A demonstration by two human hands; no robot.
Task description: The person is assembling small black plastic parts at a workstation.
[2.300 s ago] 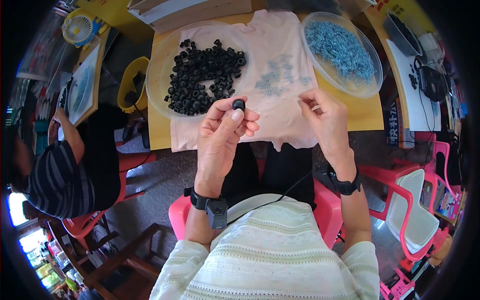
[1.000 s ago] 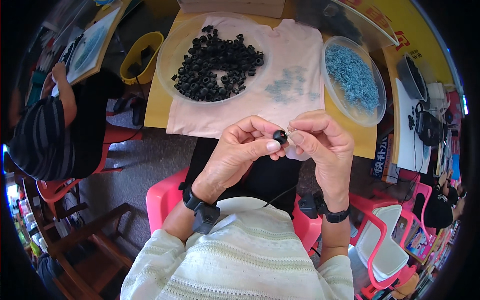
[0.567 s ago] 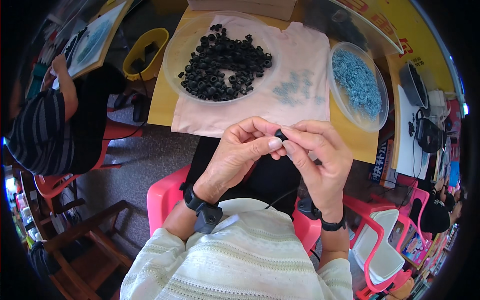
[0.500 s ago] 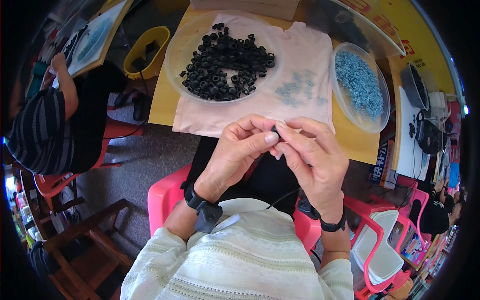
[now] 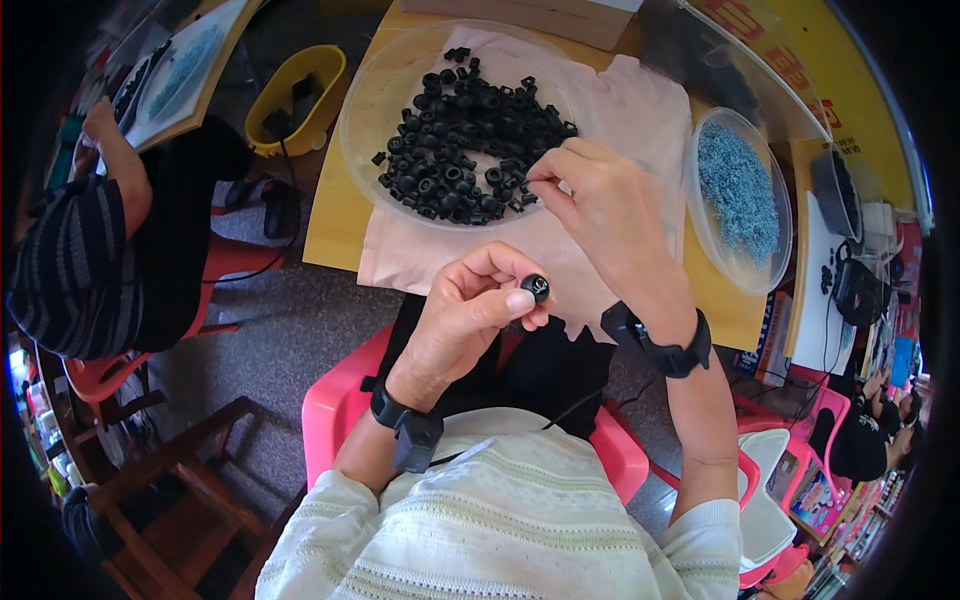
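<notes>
My left hand (image 5: pixel 468 300) holds a small round black part (image 5: pixel 537 289) between thumb and forefinger, its hollow face up with a bit of metal showing inside. My right hand (image 5: pixel 600 200) reaches over the pink cloth (image 5: pixel 400 250), at the right rim of a round clear tray (image 5: pixel 362 160). Its thumb and forefinger are pinched together; what they hold, if anything, is too small to name. A heap of small black plastic parts (image 5: pixel 460 130) fills the tray's middle. At the right, an oval clear tray (image 5: pixel 784 235) bears many tiny light-blue pieces (image 5: pixel 738 185).
A cardboard box (image 5: pixel 560 18) stands at the table's far edge, with a clear bin (image 5: pixel 720 65) to its right. A yellow bucket (image 5: pixel 325 110) is left of the table (image 5: pixel 330 215). Another person in a striped top (image 5: pixel 75 265) sits at the left. My pink chair (image 5: pixel 335 400) is beneath me.
My hands have parted. The right one moved forward to the round tray's rim, while the left stayed low with the round black part, now showing its hollow face.
</notes>
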